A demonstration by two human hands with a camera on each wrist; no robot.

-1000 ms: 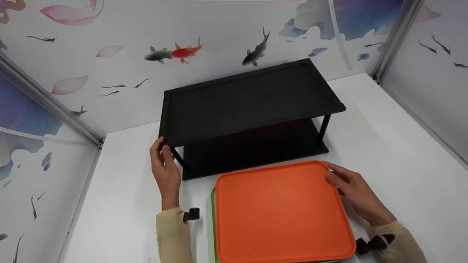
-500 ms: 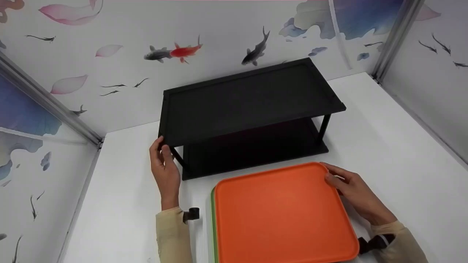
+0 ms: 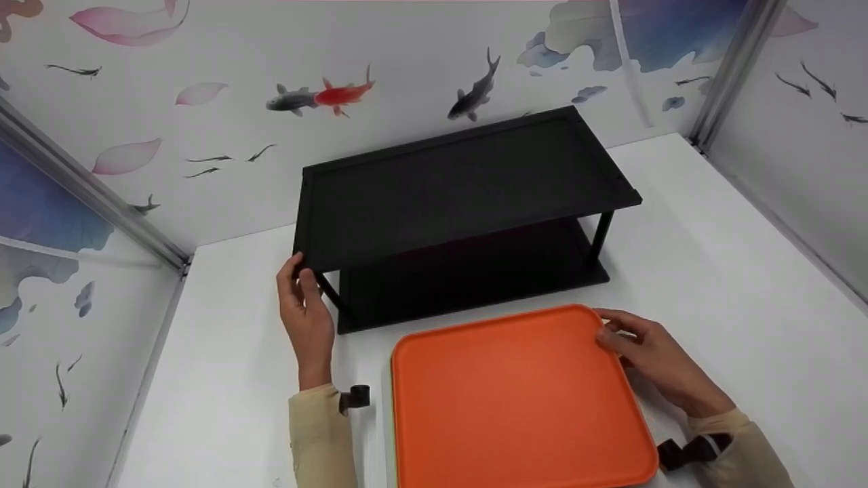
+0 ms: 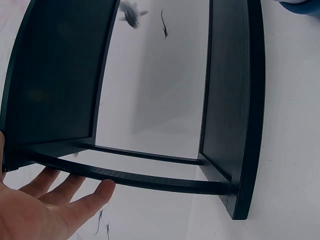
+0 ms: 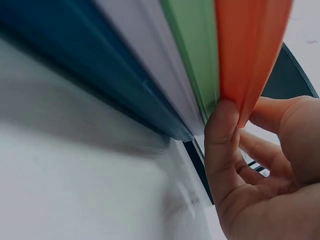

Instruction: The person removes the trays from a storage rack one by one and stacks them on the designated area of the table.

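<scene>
A black two-tier shelf rack [image 3: 447, 190] stands near the back wall. At its front left corner, my left hand [image 3: 308, 325] holds the edge of the top tier, fingers on the outer side and thumb at the front. In the left wrist view the fingertips overlap the corner post [image 4: 150, 181]. An orange tray [image 3: 522, 400] lies on top of a stack in front of the rack. My right hand [image 3: 661, 359] pinches its far right corner between thumb and fingers. Under it, the right wrist view shows a green tray [image 5: 192, 55], a white tray [image 5: 150, 55] and a blue tray [image 5: 95, 55].
The white table [image 3: 224, 379] meets walls printed with fish and petals on the back and both sides. The rack's lower tier [image 3: 468, 278] lies just beyond the tray stack. Dark wrist cameras sit on both sleeves [image 3: 322, 437].
My right hand has drawn the orange tray slightly toward me and to the left, so less of the green edge shows on the left. My left hand stays at the rack.
</scene>
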